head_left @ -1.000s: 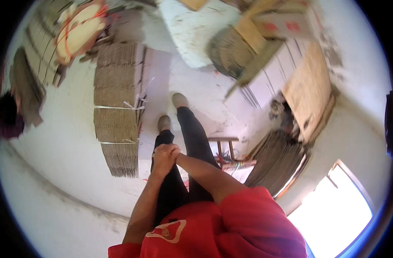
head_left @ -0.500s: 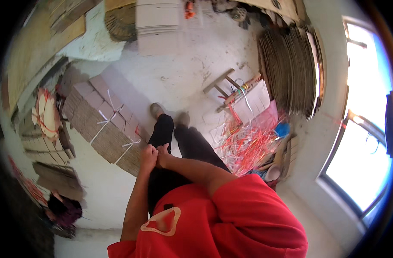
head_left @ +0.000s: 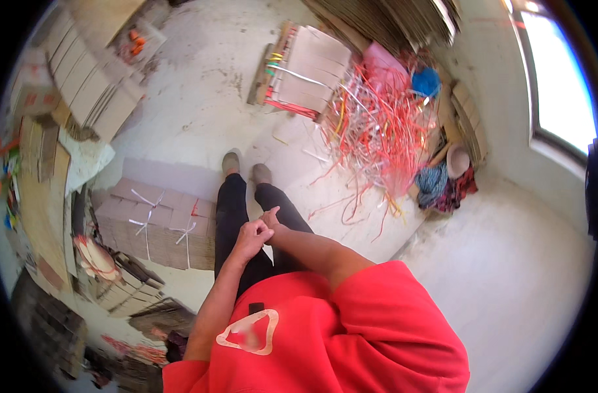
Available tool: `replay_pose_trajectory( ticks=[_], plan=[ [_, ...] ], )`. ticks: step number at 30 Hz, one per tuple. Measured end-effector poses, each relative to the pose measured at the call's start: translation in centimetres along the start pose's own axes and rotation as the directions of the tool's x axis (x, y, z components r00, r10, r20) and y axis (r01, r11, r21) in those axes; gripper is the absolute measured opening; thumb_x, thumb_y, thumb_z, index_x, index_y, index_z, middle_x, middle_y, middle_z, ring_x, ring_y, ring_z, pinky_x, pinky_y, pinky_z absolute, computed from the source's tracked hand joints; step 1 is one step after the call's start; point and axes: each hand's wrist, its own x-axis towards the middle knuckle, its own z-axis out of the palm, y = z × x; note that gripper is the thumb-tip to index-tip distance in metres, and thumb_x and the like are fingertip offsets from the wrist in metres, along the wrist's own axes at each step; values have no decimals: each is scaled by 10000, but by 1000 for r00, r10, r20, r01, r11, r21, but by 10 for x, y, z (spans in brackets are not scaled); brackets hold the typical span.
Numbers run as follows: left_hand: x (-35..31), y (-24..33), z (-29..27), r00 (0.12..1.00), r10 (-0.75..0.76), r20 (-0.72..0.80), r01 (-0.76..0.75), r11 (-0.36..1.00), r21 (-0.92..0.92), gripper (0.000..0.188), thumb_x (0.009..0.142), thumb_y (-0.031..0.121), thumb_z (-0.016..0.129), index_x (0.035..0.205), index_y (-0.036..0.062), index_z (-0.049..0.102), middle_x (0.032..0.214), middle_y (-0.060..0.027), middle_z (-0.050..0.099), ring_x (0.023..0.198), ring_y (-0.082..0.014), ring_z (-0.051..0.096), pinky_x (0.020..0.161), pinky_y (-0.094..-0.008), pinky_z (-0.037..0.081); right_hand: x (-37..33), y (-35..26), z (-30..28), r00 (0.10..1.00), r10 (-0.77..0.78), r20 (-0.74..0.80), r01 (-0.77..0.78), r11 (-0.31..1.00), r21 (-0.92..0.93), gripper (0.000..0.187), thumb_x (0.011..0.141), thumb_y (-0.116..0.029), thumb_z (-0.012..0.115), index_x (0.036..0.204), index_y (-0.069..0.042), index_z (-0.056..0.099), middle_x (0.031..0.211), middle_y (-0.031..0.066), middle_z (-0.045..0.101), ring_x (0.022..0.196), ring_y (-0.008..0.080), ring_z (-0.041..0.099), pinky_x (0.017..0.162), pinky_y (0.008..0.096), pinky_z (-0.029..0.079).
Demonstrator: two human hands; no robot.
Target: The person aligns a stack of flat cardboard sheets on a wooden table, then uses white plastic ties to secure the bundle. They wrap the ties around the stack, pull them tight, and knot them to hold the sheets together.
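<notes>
Hands joined at waist height, seen from above: the left hand (head_left: pixel 252 237) and the right hand (head_left: pixel 271 218) meet in front of the person's dark trousers (head_left: pixel 237 216), the fingers of the left curled over the right so that the two touch. No object can be made out between them, and whether either grip is clamped on something small cannot be told; both sets of fingers are bent inward rather than spread. The left forearm runs from the lower edge up and slightly right to the joined hands; the right forearm comes in from the red shirt (head_left: pixel 351 334) and points up and left, so the two long axes converge at the hands. Directly beyond the hands, two shoes (head_left: pixel 245 165) stand side by side on the concrete floor (head_left: pixel 201 98), toes pointing toward the top of the view. To the person's left, just beside the leg, lies a flat bundle of cardboard sheets (head_left: pixel 156 223) tied with white straps, its long axis running left to right. Ahead and to the right spreads a tangle of red and white strapping (head_left: pixel 377 131), next to another strapped cardboard bundle (head_left: pixel 305 72).
</notes>
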Motion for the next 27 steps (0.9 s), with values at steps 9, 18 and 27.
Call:
replay_pose_trajectory(
  ticks=[9,18,27],
  plan=[
    [76,32,38,954,298,-38,-208,745,634,137,786,159,603,839,42,556,861,-142,579,858,-336,538,795,-423,402,-10,58,-1,938,95,-334,14,951,309,421,835,-411,508,1165,-167,602,1169,127,578,1082,425,518,796,740,351],
    [103,81,132,833,-360,420,330,933,143,90,846,113,618,900,49,587,736,-28,582,621,-96,567,501,-253,462,9,162,112,896,219,-385,209,559,803,341,777,-335,610,989,-67,622,987,139,645,915,334,619,792,537,463],
    [137,144,232,804,-174,569,66,976,205,113,817,124,672,820,32,606,732,23,572,675,-59,525,624,-226,439,-13,380,238,580,768,-272,146,231,962,364,772,-193,641,1090,-17,624,871,170,657,733,318,647,661,409,532]
  ],
)
